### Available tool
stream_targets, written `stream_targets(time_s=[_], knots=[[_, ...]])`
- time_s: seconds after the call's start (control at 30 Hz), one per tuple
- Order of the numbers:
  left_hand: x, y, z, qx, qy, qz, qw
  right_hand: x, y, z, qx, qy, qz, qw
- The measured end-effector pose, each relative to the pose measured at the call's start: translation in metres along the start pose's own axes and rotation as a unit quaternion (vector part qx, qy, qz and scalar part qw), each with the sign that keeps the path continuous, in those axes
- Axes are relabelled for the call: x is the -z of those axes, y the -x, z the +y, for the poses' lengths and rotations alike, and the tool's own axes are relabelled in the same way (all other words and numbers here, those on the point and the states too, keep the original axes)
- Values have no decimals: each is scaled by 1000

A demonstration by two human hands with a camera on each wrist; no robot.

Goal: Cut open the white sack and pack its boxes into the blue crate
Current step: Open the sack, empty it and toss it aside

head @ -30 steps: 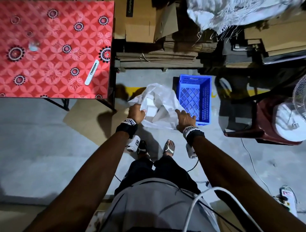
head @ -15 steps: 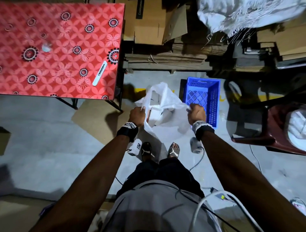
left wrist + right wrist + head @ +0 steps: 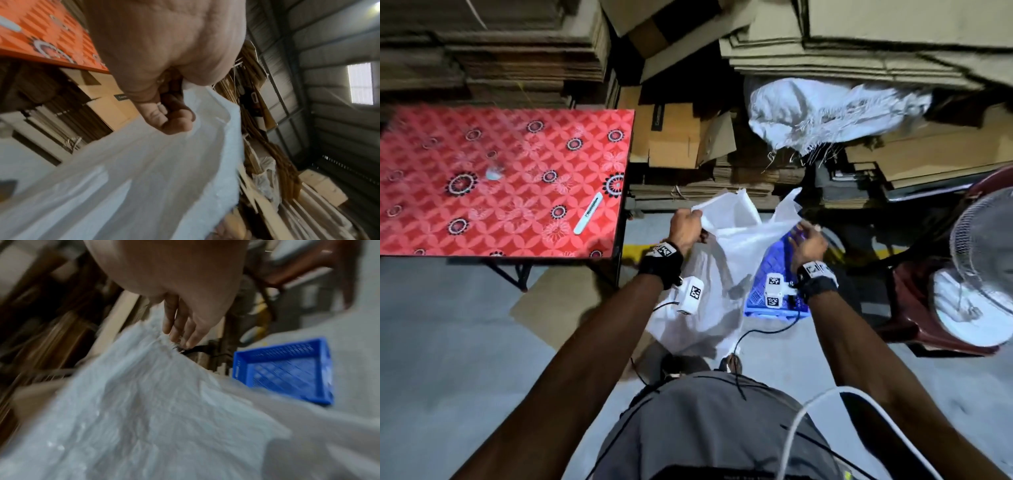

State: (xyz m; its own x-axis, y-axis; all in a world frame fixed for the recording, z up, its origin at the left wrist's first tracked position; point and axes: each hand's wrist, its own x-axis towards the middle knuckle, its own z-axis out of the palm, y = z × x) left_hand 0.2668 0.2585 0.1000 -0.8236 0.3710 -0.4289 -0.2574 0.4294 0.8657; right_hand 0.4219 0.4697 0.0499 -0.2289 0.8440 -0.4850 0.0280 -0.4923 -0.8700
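The left hand is fisted round the mouth edge of the white sack, and the right hand pinches the opposite edge. Both have risen, hauling the sack off the floor between them. Below the right hand, the blue crate looks empty, so packing has likely not begun.

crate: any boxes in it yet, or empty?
Empty where visible: the crate shows bare mesh floor in the right wrist view; the sack hides its near corner.

Crinkled woven-plastic white sack, perforated hard-plastic blue crate, matt brown cardboard stacks.
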Motion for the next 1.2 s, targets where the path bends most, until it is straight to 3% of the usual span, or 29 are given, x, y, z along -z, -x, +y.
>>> stream_targets(time_s=[0.07,0.13,0.2,0.23,0.3,0.4,0.53,0.6,0.67,0.7,0.77,0.83,0.87,0.9,1.0,1.07,1.2], knots=[[-11,8,8,16,39,-14,999,34,5,18,-38,36,-17,998],[-21,14,9,24,41,-41,998,49,33,38,-35,113,-103,988],[-34,26,11,29,30,-68,997,47,62,67,8,302,-195,933],[-39,32,11,28,25,-78,996,44,77,81,12,412,-233,881],[-46,41,11,27,20,-95,995,37,90,97,31,546,-239,803],[-41,48,18,33,26,-107,993,20,96,94,129,594,-151,780],[-3,45,40,-19,135,-182,974,-11,98,64,182,539,-143,810],[19,35,37,-45,136,-163,976,-26,96,49,196,511,-154,823],[29,24,6,-14,137,-129,982,-43,93,37,202,485,-173,833],[29,19,-17,0,101,-146,984,-51,92,31,206,471,-183,838],[20,19,-56,0,-132,-194,972,-65,90,17,202,451,-194,847],[5,41,-76,-30,-390,-226,892,-77,92,0,205,426,-201,858],[-6,50,-78,-36,-425,-233,874,-83,93,-9,207,413,-201,864],[-18,56,-81,-46,-409,-228,883,-90,95,-18,209,403,-201,868],[-42,53,-83,-78,-312,-129,938,-107,93,-41,205,381,-192,881],[-48,34,-84,-114,-320,-114,934,-111,85,-51,196,360,-194,891],[-37,25,-44,-130,-350,-113,921,-98,75,-64,150,225,-282,921]])
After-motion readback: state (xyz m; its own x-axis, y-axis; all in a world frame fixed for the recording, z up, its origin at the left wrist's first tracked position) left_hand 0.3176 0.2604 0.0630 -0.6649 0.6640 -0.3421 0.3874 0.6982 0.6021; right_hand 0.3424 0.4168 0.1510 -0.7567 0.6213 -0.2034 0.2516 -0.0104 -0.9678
